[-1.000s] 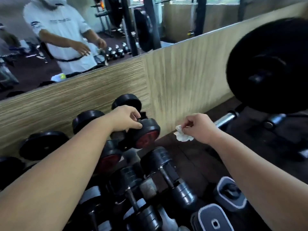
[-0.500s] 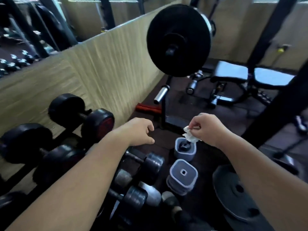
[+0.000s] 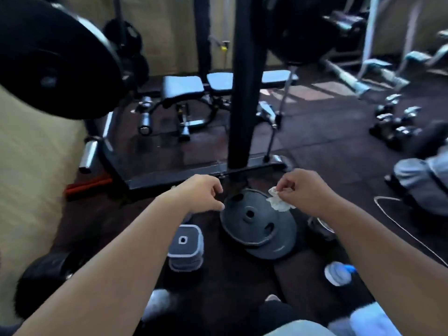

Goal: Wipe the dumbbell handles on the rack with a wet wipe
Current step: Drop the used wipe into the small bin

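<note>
One wet wipe (image 3: 278, 202) pinched in right hand (image 3: 305, 190); left hand (image 3: 200, 194) loosely curled, empty.

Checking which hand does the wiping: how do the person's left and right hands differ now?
The left hand holds nothing, fingers loosely curled; the right hand pinches a crumpled white wet wipe. In the picture the left hand sits just left of the round grey weight plate; the right hand overlaps its upper-right rim. Both are bare and stretched forward.
</note>
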Demonstrator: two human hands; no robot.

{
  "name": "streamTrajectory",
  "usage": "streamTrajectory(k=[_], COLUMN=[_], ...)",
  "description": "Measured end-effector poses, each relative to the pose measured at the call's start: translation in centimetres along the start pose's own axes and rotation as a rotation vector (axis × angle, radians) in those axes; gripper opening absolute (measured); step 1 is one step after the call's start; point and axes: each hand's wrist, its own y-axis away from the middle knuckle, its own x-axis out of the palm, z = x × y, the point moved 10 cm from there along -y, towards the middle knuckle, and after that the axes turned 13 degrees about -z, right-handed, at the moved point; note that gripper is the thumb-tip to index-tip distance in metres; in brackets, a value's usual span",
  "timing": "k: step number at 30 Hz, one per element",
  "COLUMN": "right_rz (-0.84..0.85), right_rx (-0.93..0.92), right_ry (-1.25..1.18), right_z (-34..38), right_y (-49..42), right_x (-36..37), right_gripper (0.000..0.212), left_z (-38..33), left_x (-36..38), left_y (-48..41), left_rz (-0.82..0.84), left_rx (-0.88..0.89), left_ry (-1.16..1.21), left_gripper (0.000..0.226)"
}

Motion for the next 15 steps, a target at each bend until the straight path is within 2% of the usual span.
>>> streamTrajectory(k=[7, 15], right_rz=[-0.105, -0.232], right_rx=[0.238, 0.369], right_ry=[0.041, 0.014], right_z=[-14.2, -27.1], right_y=[4.7, 5.4], right_x=[-7.8, -14.5], right_gripper=[0.007, 0.006], left_z=[-16.1, -30.9], left_x=[6.6, 14.7], left_y=[-6.8, -12.8], left_rz=[0.136, 0.268], left_rx=[0.274, 0.412], left_ry=[-0.006, -0.055], left_gripper=[0.037, 0.038])
